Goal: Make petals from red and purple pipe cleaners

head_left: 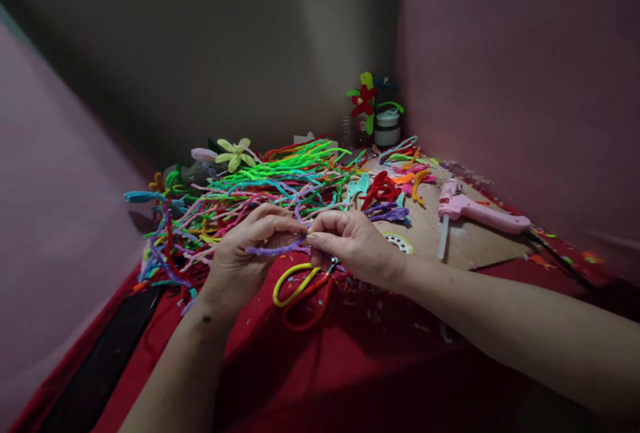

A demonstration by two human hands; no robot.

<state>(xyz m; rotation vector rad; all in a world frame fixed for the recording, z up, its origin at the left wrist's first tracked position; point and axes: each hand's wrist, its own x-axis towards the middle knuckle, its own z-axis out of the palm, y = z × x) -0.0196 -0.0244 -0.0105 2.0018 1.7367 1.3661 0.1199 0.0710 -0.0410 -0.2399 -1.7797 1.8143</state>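
Note:
A purple pipe cleaner [274,250] is pinched between my two hands over the near edge of the pile. My left hand [250,246] has its fingers curled round it, and one loose end sticks out to the left across the palm. Thumb and forefinger of my right hand [353,243] press together on it where the fingertips of both hands meet. Just what is being formed at that meeting point is hidden by the fingers. Below the hands lie scissors [305,305] with one yellow and one red handle loop, their blades mostly hidden under my right hand.
Many coloured pipe cleaners [295,169] are heaped behind the hands. A pink glue gun [480,213] rests on a cardboard sheet [463,249] at right, its cord trailing off. Finished flowers [364,99] stand by a lidded jar [387,129] at the back. Scraps dot the red cloth [280,373].

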